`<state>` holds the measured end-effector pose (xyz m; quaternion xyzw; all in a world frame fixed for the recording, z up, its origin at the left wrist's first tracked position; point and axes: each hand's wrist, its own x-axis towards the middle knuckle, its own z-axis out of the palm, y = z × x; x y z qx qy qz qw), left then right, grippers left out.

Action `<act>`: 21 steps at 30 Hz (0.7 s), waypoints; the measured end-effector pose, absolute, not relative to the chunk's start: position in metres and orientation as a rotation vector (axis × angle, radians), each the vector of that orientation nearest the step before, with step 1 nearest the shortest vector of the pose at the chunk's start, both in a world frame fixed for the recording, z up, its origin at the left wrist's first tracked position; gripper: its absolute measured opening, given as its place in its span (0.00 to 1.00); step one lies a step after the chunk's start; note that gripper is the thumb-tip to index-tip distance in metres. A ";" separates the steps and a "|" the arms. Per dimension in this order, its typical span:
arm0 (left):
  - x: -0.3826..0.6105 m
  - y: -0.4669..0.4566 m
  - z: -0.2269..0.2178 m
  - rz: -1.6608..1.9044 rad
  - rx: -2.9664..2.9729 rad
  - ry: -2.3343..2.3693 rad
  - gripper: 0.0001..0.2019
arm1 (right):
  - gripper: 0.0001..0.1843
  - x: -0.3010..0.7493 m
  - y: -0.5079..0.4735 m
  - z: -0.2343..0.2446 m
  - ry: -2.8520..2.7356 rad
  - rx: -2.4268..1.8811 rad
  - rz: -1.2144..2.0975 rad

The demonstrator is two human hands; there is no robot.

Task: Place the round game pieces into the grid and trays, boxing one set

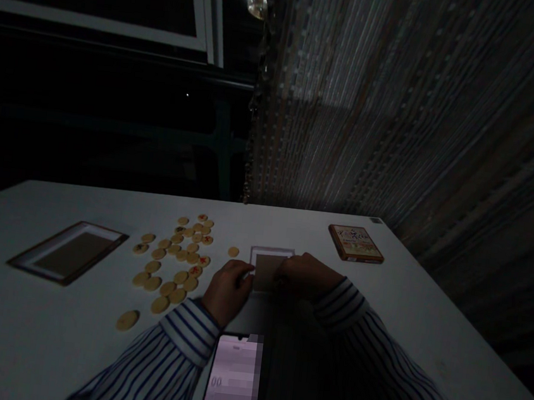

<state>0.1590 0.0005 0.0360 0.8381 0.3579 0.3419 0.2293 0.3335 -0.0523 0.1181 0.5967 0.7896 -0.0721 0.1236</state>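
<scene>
A shallow open box [266,270] with a pale rim and a brown inside sits on the table between my hands. My left hand [229,290] is closed, its thumb and fingers pinching the box's left edge. Over the right edge curls my right hand [304,274], also closed; its fingertips are in shadow against the box. To the left lie several round wooden xiangqi pieces [174,249], some showing red or dark characters. One piece [233,252] lies apart, just beyond my left hand.
Another shallow open tray [70,252] lies at the left. A small printed box [356,243] is at the far right. Below my left wrist is a phone with a lit screen [232,374]. A beaded curtain [334,105] hangs behind the white table [423,344].
</scene>
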 end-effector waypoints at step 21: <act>0.159 0.000 0.038 0.915 2.312 1.004 0.10 | 0.13 0.338 -0.054 0.119 2.311 1.721 -0.354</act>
